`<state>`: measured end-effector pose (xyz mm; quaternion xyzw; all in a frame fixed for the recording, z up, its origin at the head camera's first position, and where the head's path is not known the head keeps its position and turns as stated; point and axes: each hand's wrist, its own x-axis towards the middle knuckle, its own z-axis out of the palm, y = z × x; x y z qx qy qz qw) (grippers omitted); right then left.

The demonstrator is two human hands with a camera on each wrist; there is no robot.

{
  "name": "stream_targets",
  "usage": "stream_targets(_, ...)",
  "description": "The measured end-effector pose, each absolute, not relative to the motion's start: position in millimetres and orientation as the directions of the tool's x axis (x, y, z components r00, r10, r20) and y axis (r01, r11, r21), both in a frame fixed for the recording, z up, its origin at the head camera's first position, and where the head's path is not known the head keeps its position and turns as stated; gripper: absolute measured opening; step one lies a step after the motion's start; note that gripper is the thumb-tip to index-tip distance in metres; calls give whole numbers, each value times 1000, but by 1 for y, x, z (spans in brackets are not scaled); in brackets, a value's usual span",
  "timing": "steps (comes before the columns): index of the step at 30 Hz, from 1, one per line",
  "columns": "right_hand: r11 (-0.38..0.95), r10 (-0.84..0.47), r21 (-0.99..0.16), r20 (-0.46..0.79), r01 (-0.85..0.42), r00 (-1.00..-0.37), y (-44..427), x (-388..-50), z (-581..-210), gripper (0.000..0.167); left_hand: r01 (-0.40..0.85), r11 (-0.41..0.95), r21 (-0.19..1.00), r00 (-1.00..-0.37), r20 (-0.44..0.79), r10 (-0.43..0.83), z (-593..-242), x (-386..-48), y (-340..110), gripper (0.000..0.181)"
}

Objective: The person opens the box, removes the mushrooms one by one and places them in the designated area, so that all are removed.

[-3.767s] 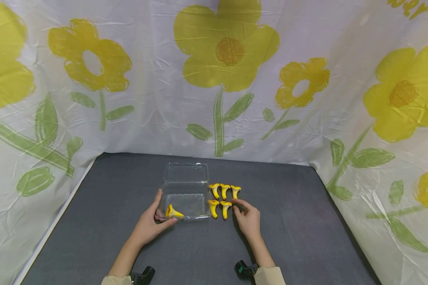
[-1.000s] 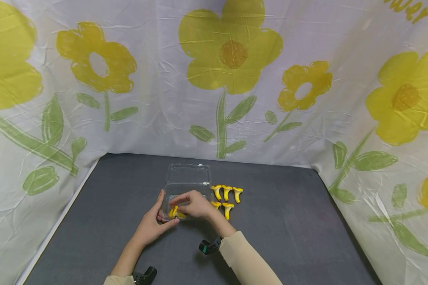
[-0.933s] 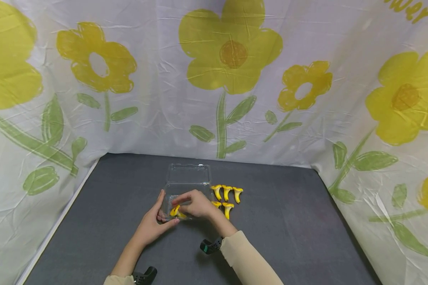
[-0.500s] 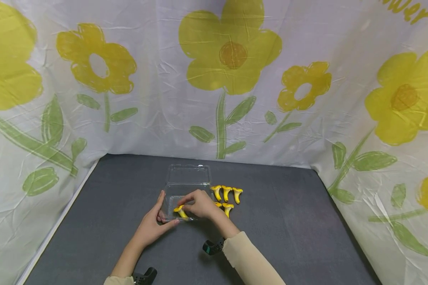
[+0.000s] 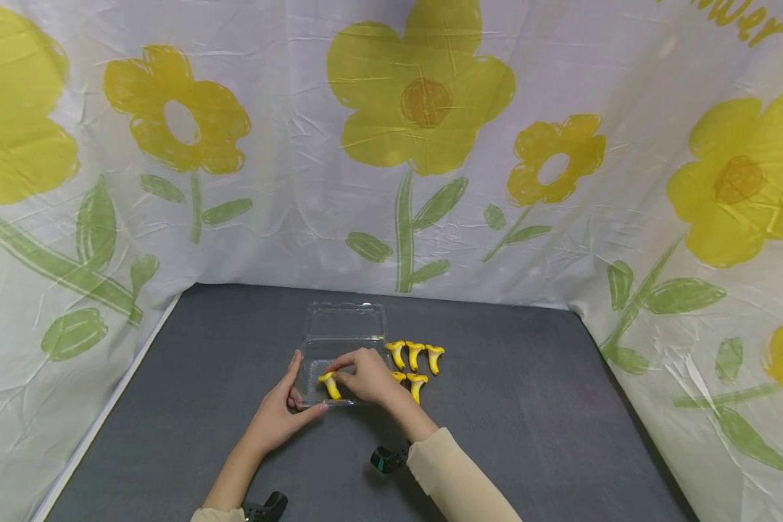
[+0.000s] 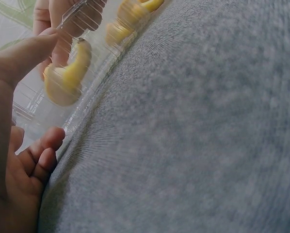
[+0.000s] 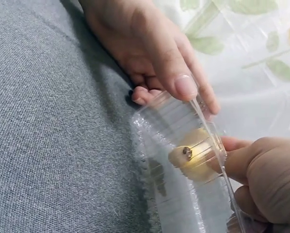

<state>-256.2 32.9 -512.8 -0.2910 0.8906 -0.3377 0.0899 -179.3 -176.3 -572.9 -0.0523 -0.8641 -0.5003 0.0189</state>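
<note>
A clear hinged plastic box [image 5: 312,362] stands on the table, its lid [image 5: 346,320] folded back. My left hand [image 5: 277,409] holds the box by its near left corner, thumb on the front rim [image 7: 198,104] and fingers round the side. Inside lies one yellow chanterelle-like mushroom [image 5: 333,388], cap away from me and stem towards the front wall. My right hand [image 5: 367,377] reaches into the box and pinches this mushroom near its cap. Through the clear wall, the left wrist view shows the mushroom [image 6: 70,80] against the right fingers.
Right of the box, more yellow mushrooms [image 5: 415,355] lie in two rows. One in the near row [image 5: 399,376] is partly hidden by my right hand. A dark grey cloth [image 5: 528,420] covers the table, and a flower-printed curtain [image 5: 267,239] hangs around it.
My right hand has moved from beside the mushroom rows into the box. The mushroom there has turned from lying sideways to pointing its stem forward, and has shifted slightly right. My left hand stays put.
</note>
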Motion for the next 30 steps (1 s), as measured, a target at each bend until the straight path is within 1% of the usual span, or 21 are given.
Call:
stream_targets(7,584,-528,-671,115,-458,-841,38,-254,-509,16,97,503,859,-995,73,66,-573,-178,-177,117)
stream_targets(13,551,-491,-695,178,-462,-853,50,-249,-505,15,99,519,849,-995,77,64,-575,-179,-176,118)
stream_targets(19,535,-444,-691,260,-486,-858,60,-247,-505,14,103,520,848,-995,80,67,-576,-180,-177,120)
stream_targets(26,517,-382,-751,226,-410,-896,72,-240,-501,16,115,521,846,-993,93,67,-577,-181,-176,120)
stream_targets(30,493,-340,-775,248,-396,-907,81,-236,-501,18,118,526,843,-993,97,67,-576,-180,-176,119)
